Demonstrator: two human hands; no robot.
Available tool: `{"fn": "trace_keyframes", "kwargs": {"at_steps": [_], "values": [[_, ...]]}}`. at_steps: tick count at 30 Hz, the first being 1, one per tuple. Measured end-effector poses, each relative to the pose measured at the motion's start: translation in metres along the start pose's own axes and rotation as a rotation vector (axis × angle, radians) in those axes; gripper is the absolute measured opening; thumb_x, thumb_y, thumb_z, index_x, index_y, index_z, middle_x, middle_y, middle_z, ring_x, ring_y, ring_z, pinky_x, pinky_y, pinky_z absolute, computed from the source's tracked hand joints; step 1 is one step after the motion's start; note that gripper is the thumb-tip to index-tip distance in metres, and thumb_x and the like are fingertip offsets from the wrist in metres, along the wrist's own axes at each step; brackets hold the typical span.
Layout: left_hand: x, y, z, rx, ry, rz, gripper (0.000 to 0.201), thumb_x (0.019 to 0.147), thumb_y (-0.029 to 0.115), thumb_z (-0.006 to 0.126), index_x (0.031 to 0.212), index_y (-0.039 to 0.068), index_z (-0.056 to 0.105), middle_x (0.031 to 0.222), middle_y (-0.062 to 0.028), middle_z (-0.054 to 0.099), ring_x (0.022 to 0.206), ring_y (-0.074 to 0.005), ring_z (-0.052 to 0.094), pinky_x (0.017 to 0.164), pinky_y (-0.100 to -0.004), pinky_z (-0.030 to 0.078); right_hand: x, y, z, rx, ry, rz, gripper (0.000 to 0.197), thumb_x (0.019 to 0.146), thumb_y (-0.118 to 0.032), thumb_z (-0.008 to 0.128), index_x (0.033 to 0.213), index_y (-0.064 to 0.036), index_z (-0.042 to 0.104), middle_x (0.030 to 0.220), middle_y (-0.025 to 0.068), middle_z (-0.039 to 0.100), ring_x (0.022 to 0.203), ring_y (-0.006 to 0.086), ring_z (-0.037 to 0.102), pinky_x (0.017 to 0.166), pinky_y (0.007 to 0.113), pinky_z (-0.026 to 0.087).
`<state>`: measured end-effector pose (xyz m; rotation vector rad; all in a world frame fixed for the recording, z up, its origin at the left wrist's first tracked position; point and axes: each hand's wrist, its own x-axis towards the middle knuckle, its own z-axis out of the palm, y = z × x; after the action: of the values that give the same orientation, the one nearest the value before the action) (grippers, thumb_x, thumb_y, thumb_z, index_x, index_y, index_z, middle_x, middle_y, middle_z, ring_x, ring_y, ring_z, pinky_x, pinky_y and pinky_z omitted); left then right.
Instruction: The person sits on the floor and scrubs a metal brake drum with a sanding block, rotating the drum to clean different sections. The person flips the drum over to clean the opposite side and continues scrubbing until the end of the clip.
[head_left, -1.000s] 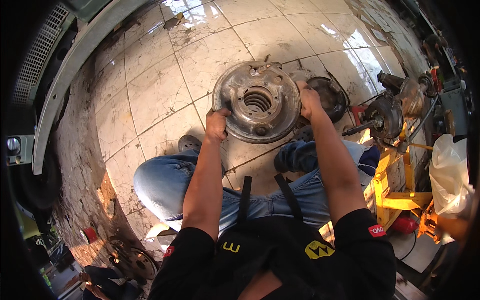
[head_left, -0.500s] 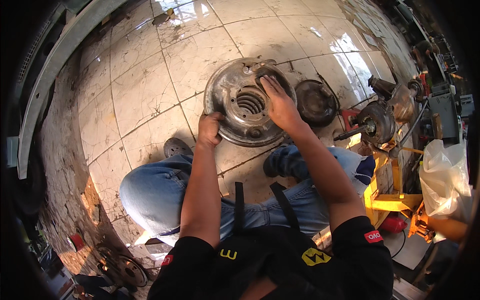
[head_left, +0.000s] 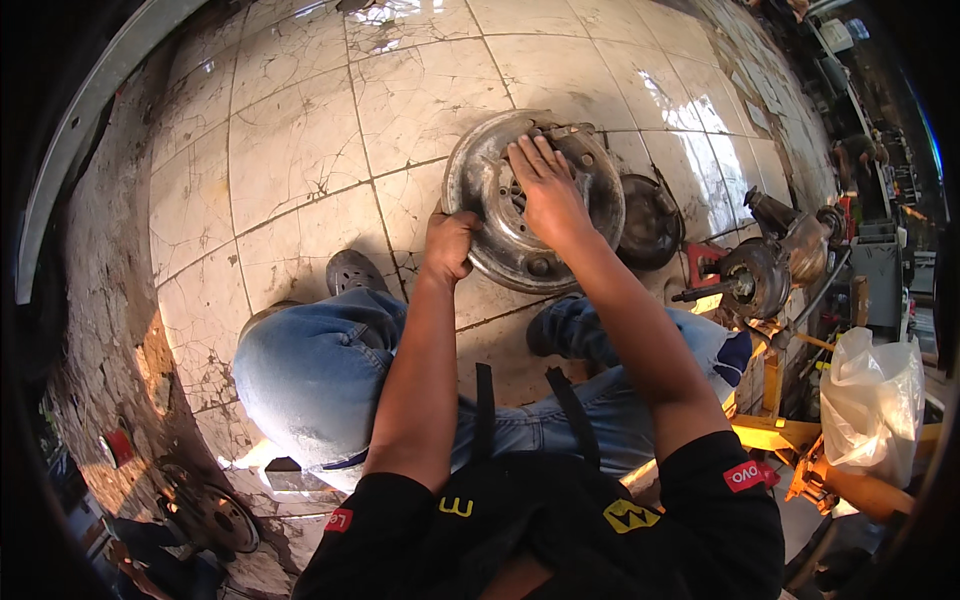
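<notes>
A round metal brake backing plate (head_left: 500, 238), worn and greyish with a raised rim, is tilted up off the tiled floor in front of me. My left hand (head_left: 450, 243) is closed on its left rim, thumb on the upper face. Across the plate's centre lies my right hand (head_left: 548, 190), fingers stretched out flat and pressing its face, covering much of the central hole. A dark patch shows at the fingertips; whether it is a thin pad or part of the plate I cannot tell.
Right of the plate sits a dark round drum-like part (head_left: 648, 222). Farther right are a greasy axle assembly (head_left: 765, 270), a yellow metal stand (head_left: 775, 432) and a clear plastic bag (head_left: 872, 395). Another disc-shaped part (head_left: 225, 520) lies at lower left.
The plate and both hands sit farther right in the picture, as the view shifted. My right hand has slid toward the plate's centre, over the hole that showed before. My left hand keeps its hold.
</notes>
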<state>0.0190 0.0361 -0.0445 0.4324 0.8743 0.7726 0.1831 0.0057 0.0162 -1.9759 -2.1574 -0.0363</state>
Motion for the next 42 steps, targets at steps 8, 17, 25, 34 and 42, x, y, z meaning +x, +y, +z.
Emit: {"fn": "trace_keyframes", "kwargs": {"at_steps": [8,17,25,34,42], "values": [[-0.001,0.001,0.003,0.020,0.031,0.004,0.038,0.075,-0.006,0.054,0.113,-0.007,0.056,0.088,-0.0163,0.062,0.071,-0.0264,0.061,0.058,-0.0364,0.052,0.005,-0.007,-0.027,0.267,-0.130,-0.066,0.068,0.072,0.015,0.050,0.138,-0.0021,0.047,0.145,0.0177,0.042,0.136,0.0317,0.040,0.114,0.036,0.034],[0.007,-0.011,-0.002,0.028,0.016,0.083,0.035,0.073,-0.006,0.056,0.108,-0.007,0.058,0.090,-0.0138,0.062,0.075,-0.0253,0.062,0.063,-0.0362,0.053,0.096,0.040,-0.032,-0.024,-0.186,0.343,0.050,0.083,-0.004,0.053,0.133,-0.0029,0.051,0.142,0.0172,0.047,0.133,0.0344,0.042,0.110,0.042,0.037],[0.008,-0.011,-0.005,-0.031,0.020,0.058,0.035,0.073,-0.007,0.055,0.108,-0.007,0.060,0.089,-0.0130,0.064,0.073,-0.0241,0.062,0.062,-0.0352,0.053,0.110,-0.005,-0.015,-0.028,-0.553,0.106,0.060,0.099,-0.034,0.028,0.149,-0.0011,0.026,0.157,0.0179,0.022,0.145,0.0300,0.023,0.119,0.040,0.017],[0.010,-0.011,0.000,-0.064,0.012,0.060,0.039,0.072,-0.008,0.055,0.110,-0.004,0.061,0.091,-0.0124,0.064,0.076,-0.0238,0.063,0.062,-0.0338,0.053,0.116,-0.001,-0.011,0.018,-0.575,0.102,0.061,0.103,-0.037,0.009,0.147,-0.0008,0.031,0.150,0.0223,0.033,0.141,0.0328,0.029,0.120,0.044,0.016],[0.015,-0.022,-0.007,-0.049,0.015,0.105,0.044,0.070,-0.009,0.053,0.113,-0.003,0.060,0.091,-0.0111,0.063,0.075,-0.0245,0.062,0.065,-0.0360,0.054,0.112,-0.003,-0.005,0.029,-0.436,0.105,0.059,0.104,-0.038,0.012,0.140,-0.0032,0.044,0.144,0.0207,0.043,0.140,0.0331,0.032,0.118,0.045,0.021]]}}
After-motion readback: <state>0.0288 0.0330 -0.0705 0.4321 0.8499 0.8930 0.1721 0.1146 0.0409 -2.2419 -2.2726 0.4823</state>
